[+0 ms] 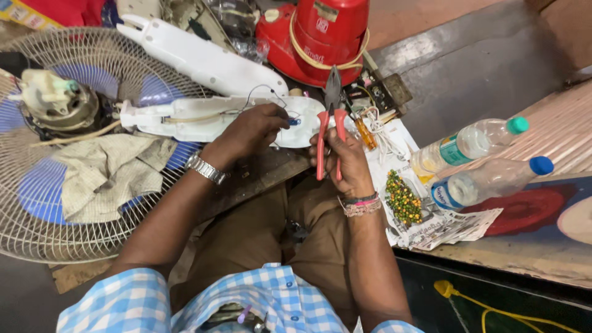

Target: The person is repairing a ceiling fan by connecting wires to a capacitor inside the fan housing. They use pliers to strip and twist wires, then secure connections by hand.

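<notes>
My right hand (343, 161) grips a pair of pliers with red handles (329, 126), jaws pointing up and away from me. My left hand (253, 131) rests on an opened white plastic fan housing (185, 118), with its fingertips pinching thin wires near a small blue part (295, 121). The housing lies across the board in front of my knees. A metal watch sits on my left wrist, and bead bracelets on my right.
A fan guard with blue blades (37, 185), a motor (55, 102) and a grey rag (105, 172) lie at the left. A second white cover (197, 58) and a red plastic base (324, 37) sit behind. Two plastic bottles (475, 160) and newspaper lie at the right.
</notes>
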Tool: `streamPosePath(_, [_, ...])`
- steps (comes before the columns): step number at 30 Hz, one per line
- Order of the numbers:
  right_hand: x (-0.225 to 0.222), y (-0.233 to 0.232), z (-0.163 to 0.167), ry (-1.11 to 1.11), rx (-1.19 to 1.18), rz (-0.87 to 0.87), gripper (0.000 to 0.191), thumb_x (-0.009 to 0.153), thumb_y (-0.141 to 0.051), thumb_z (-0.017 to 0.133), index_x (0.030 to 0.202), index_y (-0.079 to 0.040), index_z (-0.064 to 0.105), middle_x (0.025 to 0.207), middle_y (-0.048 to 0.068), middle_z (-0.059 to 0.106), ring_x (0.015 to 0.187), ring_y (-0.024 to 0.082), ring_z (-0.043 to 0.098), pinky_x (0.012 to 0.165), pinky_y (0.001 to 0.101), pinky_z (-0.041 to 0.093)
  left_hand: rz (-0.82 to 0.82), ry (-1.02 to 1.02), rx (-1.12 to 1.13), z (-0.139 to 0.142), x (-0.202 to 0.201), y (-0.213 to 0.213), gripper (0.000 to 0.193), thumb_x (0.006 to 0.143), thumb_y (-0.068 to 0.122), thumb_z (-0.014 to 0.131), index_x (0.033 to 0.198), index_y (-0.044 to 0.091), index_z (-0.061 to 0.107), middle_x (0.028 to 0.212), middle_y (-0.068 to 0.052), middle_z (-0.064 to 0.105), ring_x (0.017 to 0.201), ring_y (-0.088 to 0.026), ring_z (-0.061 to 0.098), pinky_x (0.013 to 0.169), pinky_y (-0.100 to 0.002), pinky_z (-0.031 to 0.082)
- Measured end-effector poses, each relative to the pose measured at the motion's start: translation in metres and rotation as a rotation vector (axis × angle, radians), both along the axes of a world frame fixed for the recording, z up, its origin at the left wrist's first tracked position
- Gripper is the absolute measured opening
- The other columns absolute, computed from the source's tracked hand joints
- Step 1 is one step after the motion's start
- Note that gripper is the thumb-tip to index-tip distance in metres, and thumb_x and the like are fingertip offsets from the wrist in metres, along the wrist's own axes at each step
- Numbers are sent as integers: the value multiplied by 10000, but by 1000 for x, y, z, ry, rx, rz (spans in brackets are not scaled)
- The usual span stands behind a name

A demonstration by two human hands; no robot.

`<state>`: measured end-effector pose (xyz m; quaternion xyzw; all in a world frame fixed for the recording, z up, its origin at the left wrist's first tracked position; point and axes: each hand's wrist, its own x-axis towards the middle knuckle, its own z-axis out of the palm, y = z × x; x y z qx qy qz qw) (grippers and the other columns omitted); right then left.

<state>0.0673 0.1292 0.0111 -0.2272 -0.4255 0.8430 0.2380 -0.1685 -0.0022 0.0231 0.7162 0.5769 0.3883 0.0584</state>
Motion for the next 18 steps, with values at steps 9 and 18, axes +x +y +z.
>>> streamPosePath(9, [2,-11,2,4,-59,82,302,1019,-243,637,1192,5,630,1109,166,722,949,246,737,817,403,629,48,122,0,9,5,-9,196,890,45,668,1066,60,753,1038,-119,671,947,-320,671,784,-429,547])
streamPosePath(18, [7,-12,-2,-107,91,71,356,962,-222,683,1255,-28,622,1146,104,718,1004,192,716,816,378,624,250,-181,-58,-1,15,3,165,871,160,743,988,45,759,930,-129,710,823,-304,695,715,-410,536])
